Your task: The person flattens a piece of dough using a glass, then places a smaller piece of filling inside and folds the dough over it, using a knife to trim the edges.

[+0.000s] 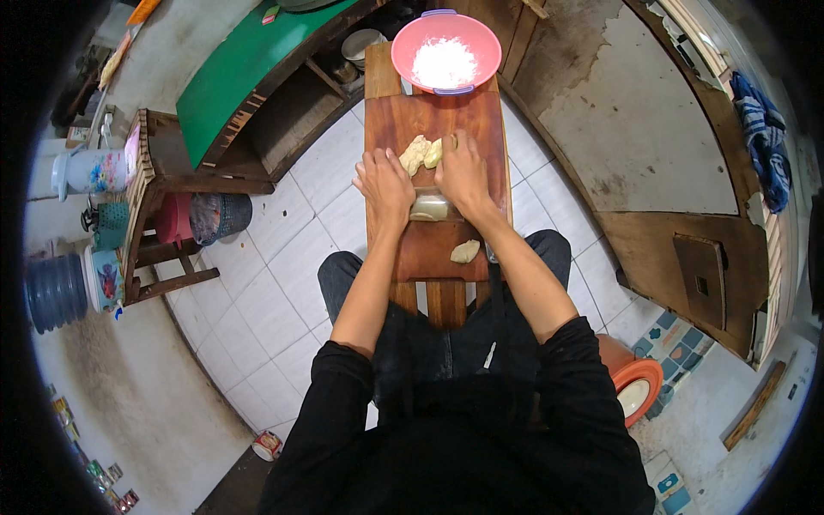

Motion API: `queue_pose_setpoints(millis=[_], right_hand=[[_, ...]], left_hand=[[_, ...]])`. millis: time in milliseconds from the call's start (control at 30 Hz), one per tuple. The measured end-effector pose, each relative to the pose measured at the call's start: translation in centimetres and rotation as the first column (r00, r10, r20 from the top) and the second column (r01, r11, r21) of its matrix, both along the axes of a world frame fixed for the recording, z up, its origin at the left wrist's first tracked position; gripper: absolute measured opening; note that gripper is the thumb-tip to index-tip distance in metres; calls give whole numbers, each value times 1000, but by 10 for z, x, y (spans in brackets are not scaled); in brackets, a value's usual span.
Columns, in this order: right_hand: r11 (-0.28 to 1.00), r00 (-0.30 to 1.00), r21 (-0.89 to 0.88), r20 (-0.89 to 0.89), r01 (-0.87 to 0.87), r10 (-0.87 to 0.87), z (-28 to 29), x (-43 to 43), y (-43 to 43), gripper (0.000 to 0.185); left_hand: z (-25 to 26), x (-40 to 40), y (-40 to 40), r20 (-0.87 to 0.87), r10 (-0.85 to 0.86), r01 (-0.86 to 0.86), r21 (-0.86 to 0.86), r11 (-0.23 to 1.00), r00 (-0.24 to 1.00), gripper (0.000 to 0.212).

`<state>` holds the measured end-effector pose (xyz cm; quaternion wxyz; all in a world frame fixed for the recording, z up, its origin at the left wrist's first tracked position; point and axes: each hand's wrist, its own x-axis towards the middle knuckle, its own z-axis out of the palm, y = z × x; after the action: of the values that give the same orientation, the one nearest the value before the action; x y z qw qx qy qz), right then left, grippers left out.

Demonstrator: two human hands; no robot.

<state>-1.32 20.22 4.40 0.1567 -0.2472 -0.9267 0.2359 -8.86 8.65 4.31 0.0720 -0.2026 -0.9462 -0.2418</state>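
Note:
On a reddish wooden cutting board, two pale yellow dough-like pieces lie side by side: a rough lump and a smoother piece. My left hand is bent over the board's left side, beside a clear, glass-like cylindrical object. My right hand reaches over the other end of that object, its fingers beside the smoother piece. The hands cover both ends of the object, so their grip on it is unclear. A third pale piece rests nearer to me.
Beyond the board, a pink bowl holding white powder stands on the wooden bench. To the left are a green-topped cabinet and a dark woven basket. A worn wooden panel stands at the right, and an orange container sits lower right.

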Motion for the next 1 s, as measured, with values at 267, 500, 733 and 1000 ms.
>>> queue_pose_setpoints(millis=[267, 500, 733, 1000], right_hand=[[975, 997, 214, -54, 64, -54, 4, 38, -48, 15], [979, 995, 197, -77, -53, 70, -8, 36, -37, 18], [991, 993, 120, -91, -67, 78, -15, 27, -26, 16], [996, 995, 78, -87, -51, 57, -16, 13, -21, 18]], left_hand=[[1, 1, -5, 37, -7, 8, -32, 999, 999, 31], [-2, -1, -5, 104, -17, 1, 148, 989, 994, 33], [3, -7, 6, 155, 9, -26, 107, 994, 988, 33], [-4, -16, 11, 40, 86, -85, -13, 996, 996, 30]])
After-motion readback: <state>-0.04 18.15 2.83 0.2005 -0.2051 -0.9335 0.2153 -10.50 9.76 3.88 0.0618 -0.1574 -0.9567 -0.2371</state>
